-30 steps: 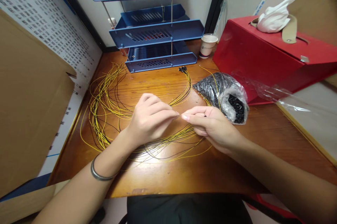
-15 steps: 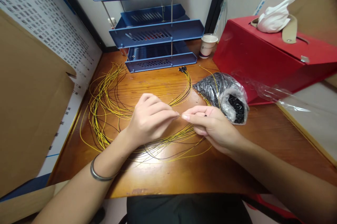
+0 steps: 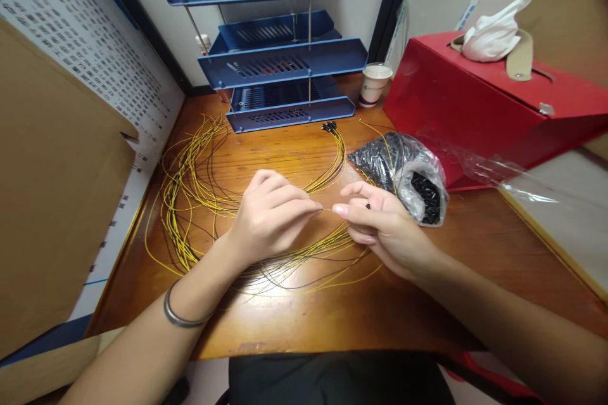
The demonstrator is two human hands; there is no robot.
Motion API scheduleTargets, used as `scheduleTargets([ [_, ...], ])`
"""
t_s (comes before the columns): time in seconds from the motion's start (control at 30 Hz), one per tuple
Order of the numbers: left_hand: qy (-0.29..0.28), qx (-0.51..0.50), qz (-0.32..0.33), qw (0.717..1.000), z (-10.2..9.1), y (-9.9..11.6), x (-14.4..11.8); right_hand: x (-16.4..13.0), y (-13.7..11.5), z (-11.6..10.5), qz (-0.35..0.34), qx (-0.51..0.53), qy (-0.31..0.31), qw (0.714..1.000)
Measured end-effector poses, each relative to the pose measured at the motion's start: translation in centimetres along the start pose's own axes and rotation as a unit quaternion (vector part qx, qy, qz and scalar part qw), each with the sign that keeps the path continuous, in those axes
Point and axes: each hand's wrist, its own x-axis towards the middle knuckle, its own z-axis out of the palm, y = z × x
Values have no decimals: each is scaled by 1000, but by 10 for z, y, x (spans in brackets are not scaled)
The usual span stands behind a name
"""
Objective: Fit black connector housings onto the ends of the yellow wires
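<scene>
At the middle of the wooden desk (image 3: pixel 294 322), just in front of the blue tray rack (image 3: pixel 285 63), the two hands meet almost fingertip to fingertip. The left hand (image 3: pixel 270 218) pinches the end of one thin yellow wire (image 3: pixel 327 208) between thumb and forefinger, a narrow closed grip, and the wire tip pokes out toward the right hand (image 3: pixel 380 227). The right hand holds a tiny black connector (image 3: pixel 368 206) against the thumb. Compared with half a second ago, its index finger has lifted and spread away, so the connector now shows; the hand has also drawn slightly back from the wire tip, leaving a small gap. To my eye, the connector is being turned or re-seated in the fingers before it meets the wire, so the joining of the two is not yet made. The left hand has hardly moved.

Counted: two hands, one silver bracelet (image 3: pixel 178 316) on the left wrist, one wire in the pinch, one connector in the fingers. The loose wire bundle (image 3: pixel 190 202) spreads left of and in front of the rack, too many strands to count. Right of the rack stand one paper cup (image 3: pixel 375 83) and one red box (image 3: pixel 475 107) with one white tissue (image 3: pixel 494 37) on top; one plastic bag of black parts (image 3: pixel 408 177) lies against the box.
</scene>
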Motion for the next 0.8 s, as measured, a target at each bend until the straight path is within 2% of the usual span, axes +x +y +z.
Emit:
scheduleTargets([
  [0.2,0,6,-8,1000,0,-1,-1,3,-3,-2,25,94,-1,995],
  [0.37,0,7,-6,1000,-1,-2,-2,6,2,-3,61,102,24,993],
  [0.8,0,13,-2,1000,-2,-2,0,10,2,-1,48,90,27,994],
])
